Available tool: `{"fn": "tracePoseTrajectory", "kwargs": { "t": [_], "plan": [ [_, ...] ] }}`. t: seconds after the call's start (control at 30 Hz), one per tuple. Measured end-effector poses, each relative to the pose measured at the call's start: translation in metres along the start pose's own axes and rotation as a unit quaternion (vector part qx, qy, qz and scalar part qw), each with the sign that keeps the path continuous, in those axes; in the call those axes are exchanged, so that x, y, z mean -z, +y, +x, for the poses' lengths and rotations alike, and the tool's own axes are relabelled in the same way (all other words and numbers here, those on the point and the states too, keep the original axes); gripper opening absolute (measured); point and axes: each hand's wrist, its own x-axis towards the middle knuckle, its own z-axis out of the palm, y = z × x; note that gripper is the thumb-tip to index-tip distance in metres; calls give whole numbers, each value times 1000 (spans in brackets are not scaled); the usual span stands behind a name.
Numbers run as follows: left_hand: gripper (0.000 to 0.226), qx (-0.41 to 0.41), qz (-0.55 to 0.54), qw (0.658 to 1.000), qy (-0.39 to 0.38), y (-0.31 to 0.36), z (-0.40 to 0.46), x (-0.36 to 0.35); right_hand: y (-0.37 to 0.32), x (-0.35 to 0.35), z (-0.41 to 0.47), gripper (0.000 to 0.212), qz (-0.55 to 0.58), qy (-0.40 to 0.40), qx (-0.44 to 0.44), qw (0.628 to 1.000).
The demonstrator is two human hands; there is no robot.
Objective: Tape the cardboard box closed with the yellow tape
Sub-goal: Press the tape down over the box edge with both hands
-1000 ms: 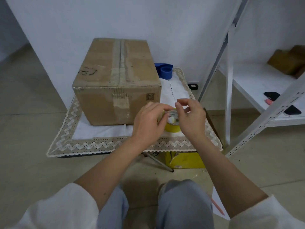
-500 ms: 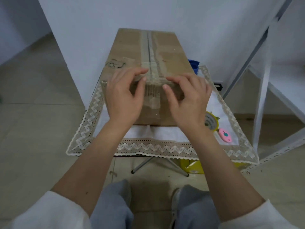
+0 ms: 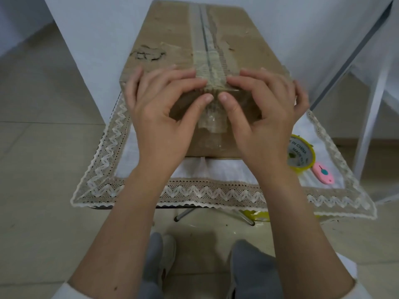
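Note:
A brown cardboard box (image 3: 172,35) stands on a small table, its top flaps down, with an old pale tape strip along the centre seam and down the near face. My left hand (image 3: 159,111) and my right hand (image 3: 265,111) lie spread over the box's near top edge, one on each side of the seam. Fingers rest on the top and both thumbs press the near face beside the strip. Neither hand holds anything. The yellow tape roll (image 3: 301,155) lies on the table to the right of the box, partly behind my right wrist.
A lace-edged white cloth (image 3: 121,160) covers the table. A pink utility knife (image 3: 323,175) lies just right of the tape roll. A white metal shelf frame (image 3: 371,117) stands at the right. A white wall is close behind the box. My legs and shoes are below.
The yellow roll left my hands and now lies on the table. Both hands moved up onto the box's near edge, and my thumbs came together at the seam. The view moved closer.

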Motion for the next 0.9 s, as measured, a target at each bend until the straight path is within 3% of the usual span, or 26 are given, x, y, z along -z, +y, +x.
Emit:
{"fn": "tracePoseTrajectory", "kwargs": {
  "t": [0.33,0.9],
  "plan": [
    [20,-48,15,999,5,-9,-6,-5,8,-11,-6,19,6,53,30,998],
    [29,-86,31,996,-23,-15,-7,-1,19,-2,-9,32,-15,4,82,996]
  ]
}}
